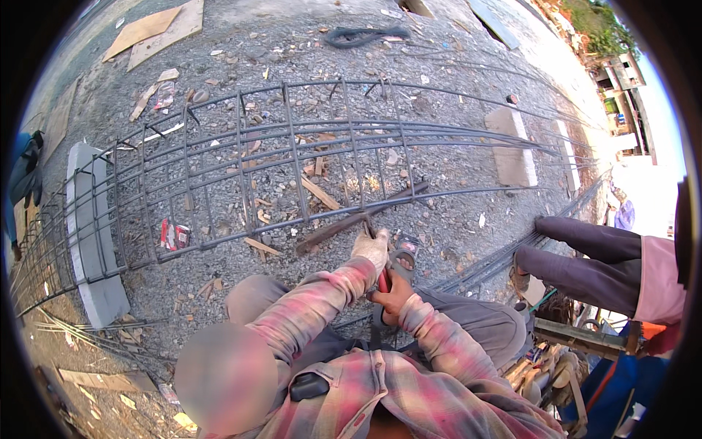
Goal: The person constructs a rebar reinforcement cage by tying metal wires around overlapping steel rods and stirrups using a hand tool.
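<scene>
Watching from my end of the link. Right hand (395,298) low, closed round a metal tool with red grips (384,280); tool kind unclear, its head partly hidden. Left hand (371,247), pale with dust, just above it, fingers curled; I can't tell whether they grip the tool or something else.

Both meet just beside the lower edge of a long grey steel rebar cage (295,152), which rests across a grey concrete block (102,300) at left and a pale concrete block (515,172) at right. The tool's dark head points at the near long bar (306,218).

Risks, as I judge them:
- Slip. If the head loses its bite, the left hand, so close to the steel, could be scraped or pinched.
- Foot. A grey-sandalled foot (404,257) sits right beside the hands; a dropped tool could strike the exposed toes.
- Shift. A hard pull might slide the cage on its blocks, or disturb the dark, narrow strip (329,235) lying near that bar.
- Footing. Loose rods (479,267) near the bystander's dark-trousered leg (585,282) could roll or trip someone.
</scene>
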`<action>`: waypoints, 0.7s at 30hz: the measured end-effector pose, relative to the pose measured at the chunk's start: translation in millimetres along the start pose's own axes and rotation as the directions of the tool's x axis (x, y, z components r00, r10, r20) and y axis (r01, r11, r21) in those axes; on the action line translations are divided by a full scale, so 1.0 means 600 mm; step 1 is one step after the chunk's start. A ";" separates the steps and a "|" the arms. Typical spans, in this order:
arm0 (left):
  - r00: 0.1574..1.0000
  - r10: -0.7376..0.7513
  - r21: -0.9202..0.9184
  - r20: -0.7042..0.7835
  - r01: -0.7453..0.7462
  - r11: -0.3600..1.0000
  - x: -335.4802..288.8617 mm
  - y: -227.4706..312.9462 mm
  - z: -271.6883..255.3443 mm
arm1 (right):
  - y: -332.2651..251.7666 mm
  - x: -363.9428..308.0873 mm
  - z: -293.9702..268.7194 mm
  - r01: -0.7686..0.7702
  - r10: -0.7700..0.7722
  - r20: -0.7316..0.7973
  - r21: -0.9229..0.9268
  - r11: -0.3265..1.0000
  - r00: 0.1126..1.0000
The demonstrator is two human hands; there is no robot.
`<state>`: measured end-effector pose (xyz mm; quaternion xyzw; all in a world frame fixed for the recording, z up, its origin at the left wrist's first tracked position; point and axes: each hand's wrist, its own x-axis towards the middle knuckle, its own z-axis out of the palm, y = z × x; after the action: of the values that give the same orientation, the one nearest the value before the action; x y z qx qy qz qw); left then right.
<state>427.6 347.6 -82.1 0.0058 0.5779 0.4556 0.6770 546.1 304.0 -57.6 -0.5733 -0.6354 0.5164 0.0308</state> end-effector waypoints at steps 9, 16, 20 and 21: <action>0.972 0.209 -0.155 -0.106 -0.224 0.962 0.059 0.037 -0.040 | -0.010 0.007 0.029 -0.222 0.127 -0.302 -0.303 0.927 0.945; 0.977 0.187 -0.299 -0.105 -0.210 0.931 0.085 0.034 -0.032 | 0.059 0.042 0.023 -0.049 0.018 -0.173 -0.173 0.984 0.985; 0.988 0.149 -0.381 -0.044 -0.154 0.912 0.077 0.044 -0.040 | 0.033 0.030 0.024 -0.261 0.084 0.326 0.550 0.793 0.942; 0.991 0.129 -0.390 -0.040 -0.134 0.911 0.075 0.048 -0.042 | 0.017 0.022 0.013 -0.533 -0.015 0.584 0.750 0.393 0.811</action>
<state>386.7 379.6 -110.1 -0.0941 0.4778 0.6066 0.6284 543.6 307.5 -75.6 -0.4075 -0.1464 0.8981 0.0766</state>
